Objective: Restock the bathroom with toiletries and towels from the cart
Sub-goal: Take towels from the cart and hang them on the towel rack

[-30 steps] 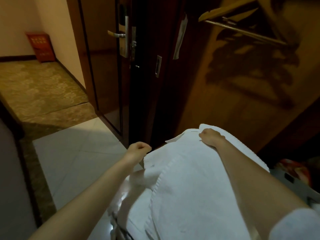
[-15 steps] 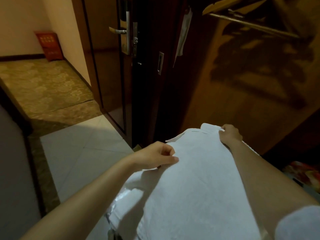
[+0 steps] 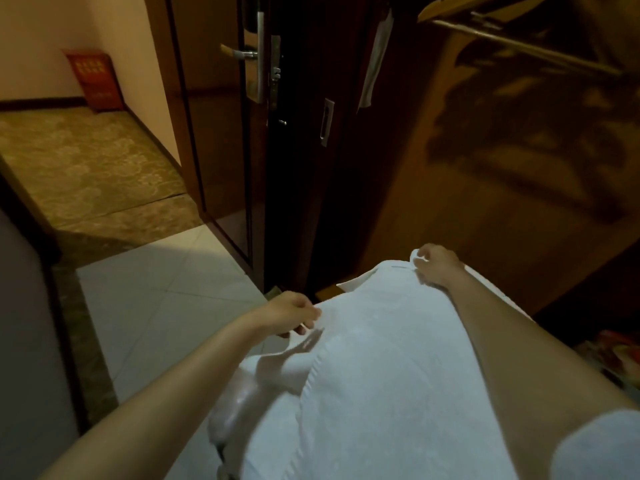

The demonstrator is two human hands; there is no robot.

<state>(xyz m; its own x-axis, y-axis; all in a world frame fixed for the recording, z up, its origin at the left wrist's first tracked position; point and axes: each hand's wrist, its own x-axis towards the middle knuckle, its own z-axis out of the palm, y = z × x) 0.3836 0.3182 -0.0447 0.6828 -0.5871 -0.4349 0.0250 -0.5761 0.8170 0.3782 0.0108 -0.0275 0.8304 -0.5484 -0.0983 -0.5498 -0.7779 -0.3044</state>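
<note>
A large white towel lies spread out below me, filling the lower middle of the head view. My left hand pinches its left edge with curled fingers. My right hand grips the far corner, where the cloth folds up over my fingers. Both arms reach forward across the towel. What the towel lies on is hidden beneath it.
A dark wooden door with a metal lever handle stands ajar ahead. Wooden wardrobe panelling and a hanger rail are at the right. White floor tiles lead to patterned carpet. A red box stands by the wall.
My left hand moved right and took hold of the towel's left edge. My right hand shifted further right along the far corner, and the towel is now stretched flatter.
</note>
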